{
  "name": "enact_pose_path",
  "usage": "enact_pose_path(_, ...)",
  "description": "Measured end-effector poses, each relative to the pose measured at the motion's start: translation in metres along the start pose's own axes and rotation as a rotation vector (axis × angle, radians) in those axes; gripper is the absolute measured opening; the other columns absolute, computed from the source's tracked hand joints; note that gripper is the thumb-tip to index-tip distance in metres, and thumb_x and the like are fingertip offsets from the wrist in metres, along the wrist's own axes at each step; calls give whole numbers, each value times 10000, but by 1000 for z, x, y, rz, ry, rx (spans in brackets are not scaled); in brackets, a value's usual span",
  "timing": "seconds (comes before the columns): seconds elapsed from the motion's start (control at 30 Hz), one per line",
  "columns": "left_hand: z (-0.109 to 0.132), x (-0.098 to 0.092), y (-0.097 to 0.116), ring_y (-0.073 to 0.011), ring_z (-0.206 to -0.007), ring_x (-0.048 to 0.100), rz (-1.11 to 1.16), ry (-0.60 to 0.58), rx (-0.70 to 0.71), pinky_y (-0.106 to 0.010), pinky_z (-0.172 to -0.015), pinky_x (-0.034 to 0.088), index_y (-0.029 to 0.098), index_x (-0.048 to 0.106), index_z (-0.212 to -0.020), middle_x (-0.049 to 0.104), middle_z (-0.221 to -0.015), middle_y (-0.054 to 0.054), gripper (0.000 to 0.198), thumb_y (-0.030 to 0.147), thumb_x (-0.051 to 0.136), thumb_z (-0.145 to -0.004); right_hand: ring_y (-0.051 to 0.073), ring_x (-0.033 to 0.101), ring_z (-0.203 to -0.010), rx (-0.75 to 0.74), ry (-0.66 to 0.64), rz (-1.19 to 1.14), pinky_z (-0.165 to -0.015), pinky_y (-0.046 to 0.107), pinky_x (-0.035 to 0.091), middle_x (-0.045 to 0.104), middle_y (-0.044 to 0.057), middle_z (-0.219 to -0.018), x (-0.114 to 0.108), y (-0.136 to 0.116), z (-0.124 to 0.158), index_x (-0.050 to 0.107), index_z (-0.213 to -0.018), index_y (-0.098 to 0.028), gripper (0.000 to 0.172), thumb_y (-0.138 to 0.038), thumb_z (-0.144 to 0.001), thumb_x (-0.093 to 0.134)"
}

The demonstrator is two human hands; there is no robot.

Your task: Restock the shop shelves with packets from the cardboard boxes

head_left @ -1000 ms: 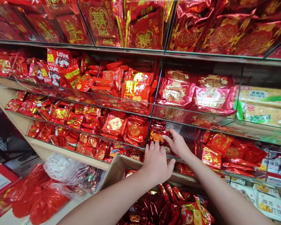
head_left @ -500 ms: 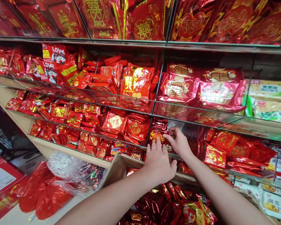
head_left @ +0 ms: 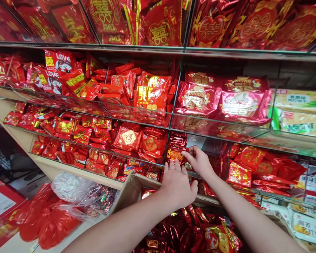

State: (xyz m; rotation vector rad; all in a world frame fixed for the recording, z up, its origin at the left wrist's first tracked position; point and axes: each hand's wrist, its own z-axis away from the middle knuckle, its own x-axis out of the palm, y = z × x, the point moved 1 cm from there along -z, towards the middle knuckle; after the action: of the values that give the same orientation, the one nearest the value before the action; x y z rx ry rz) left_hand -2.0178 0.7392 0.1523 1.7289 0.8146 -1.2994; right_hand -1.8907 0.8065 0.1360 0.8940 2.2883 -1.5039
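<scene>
In a shelf compartment, a row of shiny red snack packets (head_left: 177,138) stands with a front red packet (head_left: 175,154) bearing gold print. My left hand (head_left: 177,184) reaches in from below, fingers stretched and thumb apart, fingertips at that packet's lower edge. To its right, my right hand (head_left: 200,163) is curled, thumb and fingers closed at the packet's right edge; its fingertips are partly hidden. Below my hands an open cardboard box (head_left: 126,191) holds many dark red wrapped packets (head_left: 173,232).
Glass-fronted shelves (head_left: 147,117) of red packets rise above and to both sides. Pink-red packets (head_left: 197,98) sit one shelf up, beside pale cracker packs (head_left: 300,109) at right. Lower left, red plastic bags (head_left: 55,221) and a clear bag (head_left: 71,186) lie on a pale surface.
My right hand's fingers have drawn slightly lower and closer to the thumb at the packet's edge. My left hand stays at its lower edge. The view has shifted slightly.
</scene>
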Motion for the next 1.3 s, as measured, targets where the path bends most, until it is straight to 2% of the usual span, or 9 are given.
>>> enact_pose_path(0.2,1,0,0,-333,-1254,238,-7,0,1,-472,-1040,138,40,403,-1256,314,-1348,-195,675,502,243,-791,109,367,-478,-42,-37,113,-485,241,300,442,-30,-514,1,1,1,393,-592,-202,337,-506,-698,494)
enact_pose_path(0.3,1,1,0,-327,-1268,208,-2,12,-1,-463,-1041,143,39,355,-1284,281,-1367,-186,681,495,258,-787,112,381,-479,-38,-75,135,-487,241,310,458,-24,-516,2,3,1,417,-597,-199,337,-514,-695,483)
enact_pose_path(0.43,1,2,1,-329,-1263,220,-7,-3,-4,-472,-1042,131,41,344,-1291,309,-1355,-181,681,493,255,-789,116,411,-491,-49,-142,180,-504,245,332,484,-17,-527,4,4,3,433,-598,-196,327,-503,-702,483)
enact_pose_path(0.6,1,2,-4,-321,-1291,129,-10,56,5,-467,-1050,92,28,287,-1313,221,-1392,-181,726,526,258,-785,124,468,-527,-69,-105,92,-525,246,371,548,-3,-613,2,-1,5,494,-753,-193,268,-460,-734,479)
enact_pose_path(0.77,0,-3,-12,-290,-1309,34,-2,110,22,-479,-1049,61,88,198,-1350,111,-1430,-125,784,613,227,-769,128,497,-591,-125,-124,70,-593,249,385,587,10,-667,-1,-2,4,517,-724,-192,224,-406,-761,461)
enact_pose_path(0.87,-2,-5,-15,-299,-1306,61,-4,46,8,-501,-1038,51,66,222,-1341,150,-1416,-153,806,628,196,-764,116,465,-541,-105,-126,55,-553,238,369,561,-6,-614,-2,1,3,515,-706,-190,230,-414,-748,479)
enact_pose_path(1.13,-7,-8,-20,-289,-1297,132,-26,-8,4,-547,-997,130,82,267,-1323,161,-1413,-159,750,590,228,-772,119,488,-509,-66,-161,41,-537,246,386,547,-16,-568,1,3,4,508,-711,-193,227,-416,-746,479)
enact_pose_path(1.3,-2,-6,-21,-288,-1296,133,-23,30,-3,-541,-982,178,95,276,-1321,150,-1419,-151,709,556,237,-784,110,473,-519,-82,-134,55,-532,240,389,535,-18,-607,1,-1,8,487,-754,-194,206,-395,-718,507)
